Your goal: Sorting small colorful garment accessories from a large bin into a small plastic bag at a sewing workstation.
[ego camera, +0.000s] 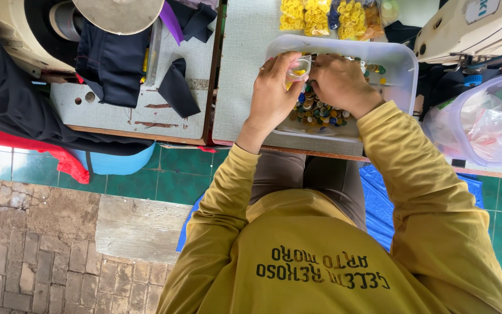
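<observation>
Yellow sleeves lead up to our hands over the clear plastic tray [405, 64] of mixed buttons [321, 111] at the desk's [245, 64] near edge. Our left hand [272, 93] pinches a small clear bag [298, 68] holding yellow buttons. Our right hand [337, 82] is curled at the bag's mouth; we cannot tell what it grasps.

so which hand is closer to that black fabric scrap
Left. The left hand, holding a small clear cup, is at the left edge of the tray, just right of the black fabric scrap; the right hand is farther right, over the buttons.
</observation>
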